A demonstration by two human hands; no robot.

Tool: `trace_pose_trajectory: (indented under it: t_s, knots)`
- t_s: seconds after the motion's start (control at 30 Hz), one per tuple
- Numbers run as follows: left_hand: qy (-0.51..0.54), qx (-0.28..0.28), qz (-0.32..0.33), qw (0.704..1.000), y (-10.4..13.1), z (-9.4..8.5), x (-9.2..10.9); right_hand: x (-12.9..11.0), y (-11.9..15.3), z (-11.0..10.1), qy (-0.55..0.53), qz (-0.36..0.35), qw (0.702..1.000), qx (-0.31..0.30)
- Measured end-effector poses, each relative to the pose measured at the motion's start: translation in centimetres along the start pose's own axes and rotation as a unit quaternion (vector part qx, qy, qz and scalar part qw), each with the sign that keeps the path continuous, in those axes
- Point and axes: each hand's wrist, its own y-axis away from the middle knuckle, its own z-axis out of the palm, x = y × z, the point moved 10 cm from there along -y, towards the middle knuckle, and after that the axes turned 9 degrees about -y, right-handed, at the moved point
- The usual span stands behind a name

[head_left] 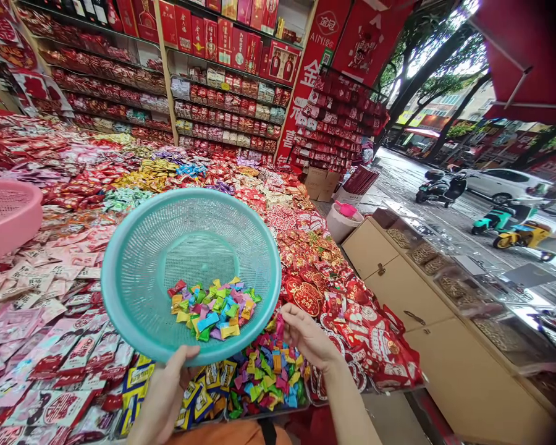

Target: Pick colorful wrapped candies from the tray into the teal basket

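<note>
My left hand (169,386) grips the near rim of a round turquoise plastic basket (141,247), thumb over the edge. The basket is tilted toward me, and a pile of small colourful wrapped candies (215,309) lies at its near side. Just right of the rim, my right hand (306,334) has its fingers pinched on a pink wrapped candy (280,326). Below that hand is a bin of matching loose candies (271,377). Yellow-and-blue packets (204,392) sit beside this bin, partly hidden under the basket.
A pink basket (9,232) stands at the left on the sweets. Red gift bags (366,334) border the bin on the right, followed by a tan cabinet (426,334). Stocked shelves (227,99) line the back. Scooters (445,185) and a white car (505,182) are outside.
</note>
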Motion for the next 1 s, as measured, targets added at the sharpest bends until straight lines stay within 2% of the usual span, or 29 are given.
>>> trace_pose_trajectory:
  t_s: [0.13,0.27,0.5,0.73,0.9,1.0]
  knots:
    - [-0.019,-0.031,-0.008,0.999,0.0,0.8,-1.6,-1.1,-0.9,3.5,0.02,0.01,0.998,-0.053]
    - [-0.029,-0.035,0.004,0.999,0.1,1.3,-2.8,-1.5,-2.2,4.5,0.034,0.007,0.998,-0.048]
    - [-0.038,-0.035,0.016,0.999,0.3,1.8,-3.5,-2.1,-3.3,3.5,0.029,-0.029,0.999,0.008]
    - [-0.039,-0.038,0.007,0.998,-0.2,1.3,-3.5,-2.3,-3.1,1.8,0.01,-0.045,0.998,0.044]
    - [-0.031,-0.024,0.012,0.999,-0.5,0.9,-3.6,-3.8,-3.6,0.2,0.097,-0.126,0.98,0.117]
    - [-0.029,-0.02,0.018,0.999,-0.4,0.9,-3.7,-3.8,-4.1,0.6,0.144,-0.152,0.969,0.128]
